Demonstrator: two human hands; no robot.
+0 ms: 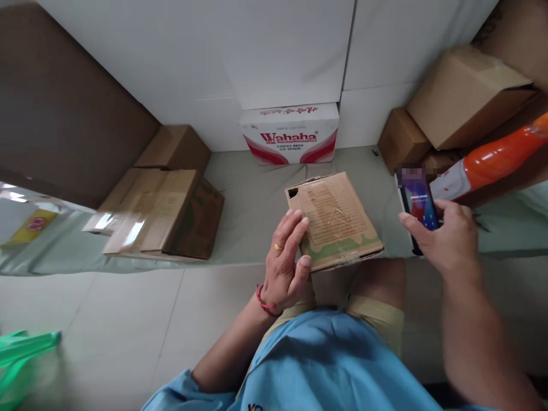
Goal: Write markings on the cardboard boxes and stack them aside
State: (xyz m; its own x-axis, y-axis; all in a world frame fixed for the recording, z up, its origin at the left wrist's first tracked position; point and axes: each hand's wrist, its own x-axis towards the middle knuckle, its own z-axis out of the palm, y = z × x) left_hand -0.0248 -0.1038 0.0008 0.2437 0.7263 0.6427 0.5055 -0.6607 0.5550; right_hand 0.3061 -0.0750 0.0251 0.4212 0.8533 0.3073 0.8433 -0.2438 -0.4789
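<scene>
A cardboard box [336, 214] with brown printed text and a green band lies at the edge of the cloth-covered surface in front of me. A dark hole shows at its far left corner. My left hand [287, 262] rests against the box's left side, fingers stretched out and thumb near its front corner. It wears a gold ring and a red string bracelet. On the right, my right hand [447, 237] grips a smartphone [420, 202] with its screen lit. The phone is tilted, thumb on its left edge and fingers on its right.
A white Wahaha carton [291, 137] stands against the wall. Taped cardboard boxes [149, 208] sit on the left. More boxes [466, 97] are stacked at right, behind an orange bottle [496, 160]. A green plastic bag [25, 354] is at lower left.
</scene>
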